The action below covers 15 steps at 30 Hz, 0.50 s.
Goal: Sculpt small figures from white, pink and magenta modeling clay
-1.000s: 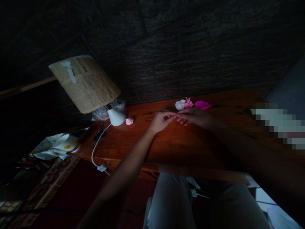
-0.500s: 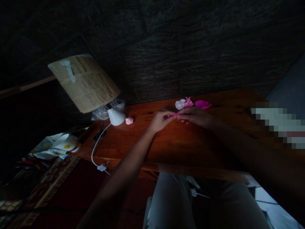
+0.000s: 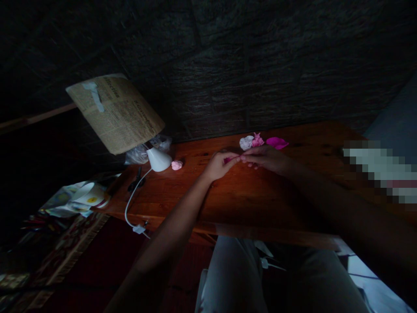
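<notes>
My left hand [image 3: 220, 165] and my right hand [image 3: 265, 158] meet fingertip to fingertip above the wooden table. Both are closed in a pinch on a small magenta piece [image 3: 227, 160], mostly covered by the fingers; it looks like thin paper or a petal, though its exact kind is unclear. Just beyond the hands lie a white crumpled flower-like piece [image 3: 246, 142] and a pink one [image 3: 257, 140], side by side. To their right rests a flat magenta petal-shaped sheet [image 3: 276, 143].
A lamp with a newsprint shade [image 3: 120, 115] and white base [image 3: 159, 160] stands left, its cord [image 3: 128, 207] running over the table edge. A light pink crumpled piece [image 3: 177, 165] sits beside it. Scissors [image 3: 138, 180] lie nearby. A white cup [image 3: 89, 194] is further left.
Both hands stay nearly in place. The magenta piece between the fingertips shifts slightly, and less of it shows now than half a second ago. The things on the table have not moved.
</notes>
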{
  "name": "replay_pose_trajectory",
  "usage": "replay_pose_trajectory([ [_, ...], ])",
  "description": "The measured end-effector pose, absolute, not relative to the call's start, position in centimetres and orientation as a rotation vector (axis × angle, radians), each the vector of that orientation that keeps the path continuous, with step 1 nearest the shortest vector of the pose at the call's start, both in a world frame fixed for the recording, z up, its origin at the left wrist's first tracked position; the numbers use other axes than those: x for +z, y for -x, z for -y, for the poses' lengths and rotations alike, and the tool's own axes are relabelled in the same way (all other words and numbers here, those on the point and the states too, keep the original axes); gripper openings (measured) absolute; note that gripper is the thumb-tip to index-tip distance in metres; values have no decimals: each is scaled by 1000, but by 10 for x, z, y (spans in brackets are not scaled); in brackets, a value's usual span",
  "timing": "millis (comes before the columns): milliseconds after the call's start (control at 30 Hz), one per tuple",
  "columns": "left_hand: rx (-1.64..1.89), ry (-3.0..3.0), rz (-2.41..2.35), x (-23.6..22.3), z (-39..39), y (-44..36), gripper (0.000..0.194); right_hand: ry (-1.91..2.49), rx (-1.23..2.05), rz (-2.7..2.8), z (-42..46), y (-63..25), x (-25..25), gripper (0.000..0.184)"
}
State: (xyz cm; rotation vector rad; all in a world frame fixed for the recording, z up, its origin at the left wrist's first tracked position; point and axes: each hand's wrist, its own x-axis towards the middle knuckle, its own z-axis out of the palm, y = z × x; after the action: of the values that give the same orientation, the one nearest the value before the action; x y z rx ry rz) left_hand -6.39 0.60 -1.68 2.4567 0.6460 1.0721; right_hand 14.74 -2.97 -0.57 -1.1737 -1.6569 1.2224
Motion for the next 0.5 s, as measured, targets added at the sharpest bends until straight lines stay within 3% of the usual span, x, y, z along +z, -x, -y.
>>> replay_pose_trajectory([
  [500, 1051, -2523, -698, -13, -2, 64, 23, 1254, 1255, 1613, 29, -145, -6, 31],
])
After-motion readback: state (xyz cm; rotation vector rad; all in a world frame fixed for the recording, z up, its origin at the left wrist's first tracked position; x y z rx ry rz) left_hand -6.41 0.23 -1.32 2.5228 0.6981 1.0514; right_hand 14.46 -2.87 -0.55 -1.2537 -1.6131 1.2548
